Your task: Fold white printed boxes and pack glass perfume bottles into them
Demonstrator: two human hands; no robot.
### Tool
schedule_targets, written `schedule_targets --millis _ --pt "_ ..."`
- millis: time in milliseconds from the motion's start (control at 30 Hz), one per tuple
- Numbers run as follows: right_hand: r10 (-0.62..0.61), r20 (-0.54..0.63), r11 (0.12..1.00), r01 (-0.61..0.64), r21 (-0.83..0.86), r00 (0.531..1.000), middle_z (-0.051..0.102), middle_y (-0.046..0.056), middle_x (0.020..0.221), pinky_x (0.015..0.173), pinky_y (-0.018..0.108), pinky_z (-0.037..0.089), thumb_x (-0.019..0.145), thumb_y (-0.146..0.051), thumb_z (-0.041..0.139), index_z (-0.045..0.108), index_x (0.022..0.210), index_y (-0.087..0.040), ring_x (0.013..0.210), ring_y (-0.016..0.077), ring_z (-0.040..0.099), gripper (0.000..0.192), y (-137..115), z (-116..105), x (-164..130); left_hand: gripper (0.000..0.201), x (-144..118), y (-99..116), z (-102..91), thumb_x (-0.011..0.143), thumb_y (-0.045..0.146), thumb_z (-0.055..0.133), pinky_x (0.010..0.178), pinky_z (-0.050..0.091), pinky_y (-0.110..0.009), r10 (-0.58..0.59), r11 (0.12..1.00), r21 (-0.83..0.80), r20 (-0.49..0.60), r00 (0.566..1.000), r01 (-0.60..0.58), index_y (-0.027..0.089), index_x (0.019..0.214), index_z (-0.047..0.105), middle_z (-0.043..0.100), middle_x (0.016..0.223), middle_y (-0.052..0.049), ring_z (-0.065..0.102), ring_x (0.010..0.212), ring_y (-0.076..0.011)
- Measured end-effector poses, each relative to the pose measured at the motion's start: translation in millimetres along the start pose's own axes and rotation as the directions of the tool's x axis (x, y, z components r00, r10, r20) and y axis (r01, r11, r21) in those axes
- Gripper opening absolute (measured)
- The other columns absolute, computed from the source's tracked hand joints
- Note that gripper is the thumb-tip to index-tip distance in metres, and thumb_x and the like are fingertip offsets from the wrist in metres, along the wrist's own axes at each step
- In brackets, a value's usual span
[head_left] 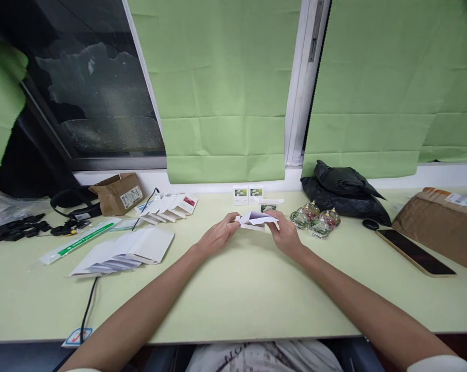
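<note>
Between both hands, over the middle of the table, is a small white paper box (252, 221) with its flaps standing up. My left hand (219, 233) pinches its left edge. At the opposite edge, the fingers of my right hand (285, 233) are closed on it. Just behind it shows part of another white box with a dark green picture (269, 207), partly hidden. Farther back, two small white boxes with green pictures (248, 194) stand side by side against the wall. To the left lie flattened white boxes (140, 247) in an overlapping pile.
More white folded cartons (171, 207) lie at the back left, near an open brown box (118, 194). Clear-wrapped ornaments (314, 219) sit right of my hands. Beyond are a black plastic bag (342, 191), a phone (415, 252) and a brown parcel (438, 225). A black cable (88, 310) crosses the left front.
</note>
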State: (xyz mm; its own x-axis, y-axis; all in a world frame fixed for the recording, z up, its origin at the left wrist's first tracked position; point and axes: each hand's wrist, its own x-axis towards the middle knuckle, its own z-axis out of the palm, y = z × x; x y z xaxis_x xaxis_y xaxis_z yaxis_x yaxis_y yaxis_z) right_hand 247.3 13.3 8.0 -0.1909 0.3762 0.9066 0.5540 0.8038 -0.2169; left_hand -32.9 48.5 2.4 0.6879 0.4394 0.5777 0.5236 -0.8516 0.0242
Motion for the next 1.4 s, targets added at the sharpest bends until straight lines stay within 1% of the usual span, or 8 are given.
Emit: schedule_targets --millis 200,300,500,600,800,900,1100,1400 --pt "-0.087 0.034 0.996 0.087 0.005 0.996 0.073 0.010 0.116 0.086 0.038 0.061 0.107 -0.021 0.046 0.055 0.131 -0.026 0.105 0.0243 0.073 0.026 1 -1 1 0.032 -2 1 1.1 0.106 0.017 0.038 0.071 0.050 -0.027 -0.021 0.999 0.031 0.001 1.000 0.021 0.029 0.135 0.045 0.048 0.148 -0.011 0.065 0.100 -0.0178" --pt "-0.081 0.058 0.997 0.081 -0.003 0.995 0.073 0.010 0.116 0.086 0.038 0.061 0.107 -0.022 0.045 0.055 0.131 -0.025 0.104 0.0243 0.073 0.026 2 -1 0 0.030 -1 2 4.1 0.107 0.019 0.038 0.073 0.053 -0.028 -0.038 0.999 0.025 -0.015 0.999 0.039 0.028 0.135 0.045 0.050 0.147 -0.011 0.067 0.101 -0.0176" --pt "-0.149 0.110 0.989 0.150 0.000 0.983 0.073 0.010 0.117 0.093 0.044 0.059 0.105 -0.016 0.050 0.057 0.130 -0.026 0.111 0.0261 0.069 0.028 -2 -2 2 0.038 1 5 7.3 0.107 0.020 0.039 0.095 0.058 -0.038 -0.002 0.993 -0.114 -0.092 0.996 -0.009 0.027 0.143 0.033 0.056 0.145 -0.013 0.063 0.126 -0.0213" --pt "-0.181 0.110 0.982 0.185 -0.026 0.977 0.071 0.011 0.115 0.090 0.045 0.057 0.101 -0.014 0.056 0.060 0.122 -0.025 0.106 0.0270 0.066 0.024 -4 -3 6 0.044 1 7 6.2 0.107 0.023 0.041 0.102 0.056 -0.043 -0.083 0.987 -0.143 -0.075 0.994 0.071 0.026 0.149 0.030 0.058 0.145 -0.012 0.063 0.128 -0.0227" --pt "-0.160 0.134 0.982 0.171 -0.079 0.978 0.068 0.009 0.100 0.080 0.040 0.054 0.101 -0.015 0.056 0.056 0.125 -0.023 0.093 0.0252 0.063 0.025 -3 -6 8 0.044 2 13 3.1 0.106 0.023 0.043 0.100 0.058 -0.042 -0.156 0.977 -0.148 -0.003 0.988 0.154 0.027 0.149 0.034 0.057 0.145 -0.010 0.067 0.121 -0.0228" --pt "-0.191 0.145 0.970 0.209 -0.121 0.971 0.068 0.010 0.104 0.082 0.039 0.054 0.102 -0.013 0.054 0.055 0.125 -0.024 0.097 0.0253 0.063 0.025 -4 -7 8 0.044 3 16 2.0 0.106 0.021 0.043 0.101 0.057 -0.041 -0.152 0.973 -0.177 0.001 0.988 0.150 0.027 0.149 0.034 0.056 0.145 -0.011 0.065 0.122 -0.0222" --pt "-0.201 0.231 0.956 0.243 -0.168 0.952 0.070 0.010 0.114 0.087 0.041 0.054 0.102 -0.012 0.048 0.064 0.108 -0.025 0.102 0.0248 0.063 0.022 -7 -8 8 0.043 4 18 1.3 0.105 0.018 0.042 0.099 0.058 -0.042 -0.137 0.969 -0.211 -0.014 0.990 0.131 0.026 0.147 0.034 0.055 0.143 -0.012 0.064 0.122 -0.0225" --pt "-0.225 0.240 0.949 0.269 -0.165 0.944 0.073 0.008 0.116 0.087 0.042 0.055 0.101 -0.012 0.055 0.068 0.108 -0.025 0.103 0.0249 0.063 0.019 -4 -9 9 0.042 2 20 2.0 0.105 0.021 0.044 0.091 0.060 -0.038 -0.161 0.962 -0.219 0.015 0.987 0.161 0.027 0.146 0.035 0.057 0.140 -0.011 0.069 0.112 -0.0215"
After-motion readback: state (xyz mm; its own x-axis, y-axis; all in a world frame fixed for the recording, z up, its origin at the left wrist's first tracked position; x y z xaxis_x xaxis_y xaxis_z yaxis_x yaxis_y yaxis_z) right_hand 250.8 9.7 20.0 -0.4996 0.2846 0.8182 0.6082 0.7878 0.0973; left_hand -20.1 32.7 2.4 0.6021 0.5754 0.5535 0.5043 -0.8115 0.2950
